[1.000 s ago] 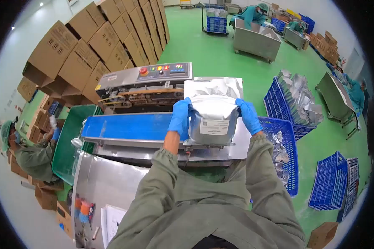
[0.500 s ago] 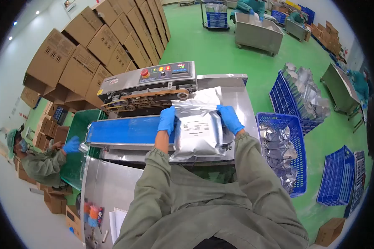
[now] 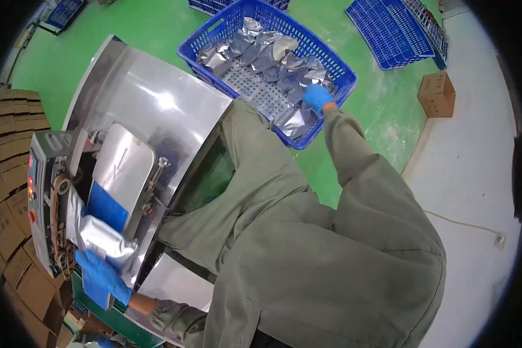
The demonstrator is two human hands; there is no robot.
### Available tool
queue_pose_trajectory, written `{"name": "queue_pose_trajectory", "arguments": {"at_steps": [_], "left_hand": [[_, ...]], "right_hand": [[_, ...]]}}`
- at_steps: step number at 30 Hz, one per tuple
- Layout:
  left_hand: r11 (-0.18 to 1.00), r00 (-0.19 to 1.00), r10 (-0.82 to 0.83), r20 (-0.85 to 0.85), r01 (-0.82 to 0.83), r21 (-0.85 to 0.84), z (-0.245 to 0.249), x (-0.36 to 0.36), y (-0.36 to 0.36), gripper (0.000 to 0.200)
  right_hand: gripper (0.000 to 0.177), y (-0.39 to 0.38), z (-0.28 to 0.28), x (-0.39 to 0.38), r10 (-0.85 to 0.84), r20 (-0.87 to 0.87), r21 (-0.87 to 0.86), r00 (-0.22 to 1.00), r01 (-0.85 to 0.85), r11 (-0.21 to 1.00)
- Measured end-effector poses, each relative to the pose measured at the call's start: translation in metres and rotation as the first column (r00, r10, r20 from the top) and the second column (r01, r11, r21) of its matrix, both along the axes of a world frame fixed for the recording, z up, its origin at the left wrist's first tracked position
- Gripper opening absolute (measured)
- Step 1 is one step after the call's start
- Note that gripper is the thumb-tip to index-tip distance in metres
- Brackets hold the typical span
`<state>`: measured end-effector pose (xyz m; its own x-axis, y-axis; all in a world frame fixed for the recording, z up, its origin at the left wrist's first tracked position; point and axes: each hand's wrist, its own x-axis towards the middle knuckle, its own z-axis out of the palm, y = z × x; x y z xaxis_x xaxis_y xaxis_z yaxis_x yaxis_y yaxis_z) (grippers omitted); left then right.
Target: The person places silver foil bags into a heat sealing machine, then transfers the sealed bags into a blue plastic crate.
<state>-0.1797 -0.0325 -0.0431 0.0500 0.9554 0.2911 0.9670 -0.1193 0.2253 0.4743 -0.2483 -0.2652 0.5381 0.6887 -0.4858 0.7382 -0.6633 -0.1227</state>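
Note:
A filled silver bag (image 3: 101, 235) lies on the blue belt (image 3: 107, 206) of the sealing machine (image 3: 43, 191), its top edge against the machine. My left hand (image 3: 104, 277) rests along the near end of this bag, fingers stretched out and not wrapped round it. Over at the blue crate (image 3: 211, 81), my right hand (image 3: 318, 97) reaches in past the right part of the rim, its fingers closed at the top of one silver bag (image 3: 296, 120). Several more silver bags (image 3: 269, 55) stand in a row in that crate.
A bare metal table surface (image 3: 162, 75) lies between machine and crate. Stacked cartons (image 3: 8, 226) stand at the left, a green bin (image 3: 119, 322) below the machine. More blue crates (image 3: 388, 35) and a carton (image 3: 437, 95) are on the floor at the upper right.
The view has turned to the right. Both hands held the bag at the sealer; my right hand has let go and moved into the crate, while my left has loosened beside the bag.

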Motion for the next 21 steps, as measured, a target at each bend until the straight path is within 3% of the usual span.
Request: {"name": "queue_pose_trajectory", "arguments": {"at_steps": [1, 3, 6, 8, 10, 12, 13, 14, 15, 16, 19, 21], "left_hand": [[1.0, 1.0, -0.004, -0.01, 0.004, -0.008, 0.012, -0.001, -0.001, 0.052], [0.965, 0.968, 0.25, 0.031, -0.251, 0.077, 0.026, 0.009, -0.011, 0.05], [0.962, 0.961, 0.267, 0.074, -0.27, 0.039, 0.039, 0.023, -0.006, 0.048], [0.95, 0.949, 0.31, 0.049, -0.312, 0.019, 0.042, 0.038, -0.006, 0.048], [0.976, 0.976, 0.217, -0.031, -0.216, 0.032, 0.037, 0.036, -0.006, 0.048], [0.968, 0.969, 0.245, 0.001, -0.245, 0.045, 0.052, 0.079, -0.021, 0.046], [0.959, 0.959, 0.285, -0.016, -0.285, -0.012, 0.058, 0.092, -0.023, 0.047], [0.945, 0.948, 0.316, -0.036, -0.318, -0.071, 0.062, 0.099, -0.021, 0.048], [0.98, 0.979, 0.192, 0.068, -0.188, -0.061, 0.055, 0.097, -0.014, 0.046], [0.998, 0.983, 0.059, 0.174, -0.054, -0.032, 0.047, 0.097, -0.005, 0.044], [0.974, 0.827, -0.194, 0.527, 0.227, 0.003, 0.051, 0.159, -0.001, 0.033], [0.903, 0.729, -0.356, 0.584, 0.43, 0.014, 0.063, 0.202, -0.001, 0.032]], "right_hand": [[0.028, -0.02, -0.023, 0.008, 0.027, 0.058, -0.073, 0.998, -0.023, 0.997], [0.028, -0.048, -0.073, 0.027, 0.072, 0.117, -0.136, 0.991, -0.056, 0.989], [0.027, -0.056, -0.131, 0.032, 0.039, 0.198, -0.224, 0.979, 0.007, 0.974], [0.027, -0.05, -0.137, 0.033, -0.109, 0.184, -0.125, 0.977, 0.133, 0.983], [0.024, -0.045, -0.125, 0.037, -0.052, 0.136, -0.125, 0.989, 0.069, 0.99], [0.018, -0.027, -0.065, 0.03, 0.246, -0.011, 0.02, 0.969, -0.246, 0.969], [0.018, -0.019, -0.034, 0.024, 0.264, -0.004, 0.029, 0.964, -0.264, 0.964], [0.017, -0.014, 0.001, 0.015, 0.361, 0.024, 0.192, 0.932, -0.359, 0.914], [0.017, -0.008, 0.038, 0.006, 0.447, 0.072, 0.345, 0.892, -0.442, 0.828], [0.017, 0.0, 0.077, -0.001, 0.453, 0.09, 0.349, 0.887, -0.454, 0.82], [0.011, 0.026, 0.204, -0.029, 0.612, 0.236, 0.463, 0.754, -0.641, 0.612], [0.01, 0.043, 0.286, -0.056, 0.651, 0.32, 0.509, 0.688, -0.704, 0.494]]}}
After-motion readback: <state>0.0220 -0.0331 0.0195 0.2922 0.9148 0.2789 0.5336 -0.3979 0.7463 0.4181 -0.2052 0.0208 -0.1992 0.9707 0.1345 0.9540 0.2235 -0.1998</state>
